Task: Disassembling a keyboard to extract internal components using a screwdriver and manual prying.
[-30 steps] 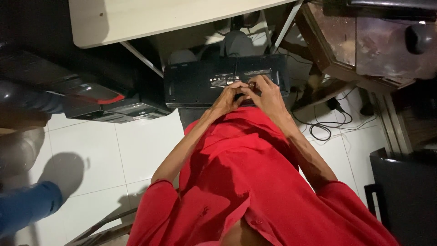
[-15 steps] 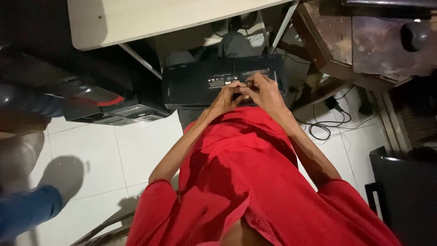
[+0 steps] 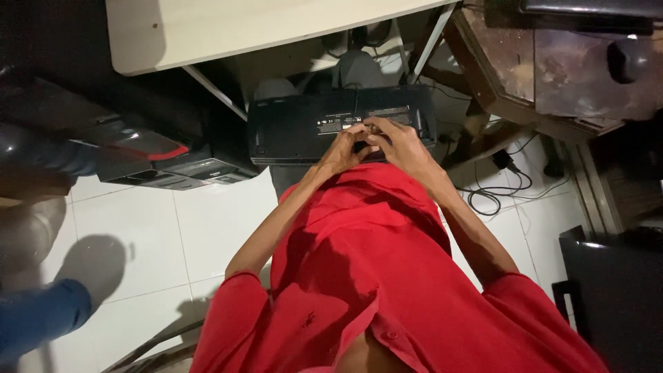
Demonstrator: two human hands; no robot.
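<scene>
While both hands meet, left hand [image 3: 340, 153], right hand [image 3: 400, 144], fingers pressed on black device [image 3: 297, 128].

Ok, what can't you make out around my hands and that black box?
- Head view: the fingertips of the left hand and right hand overlap, hiding what they touch.
- The black box: its lower middle is covered by the hands, its labels too small.
- The cable ends behind the wooden table.
</scene>
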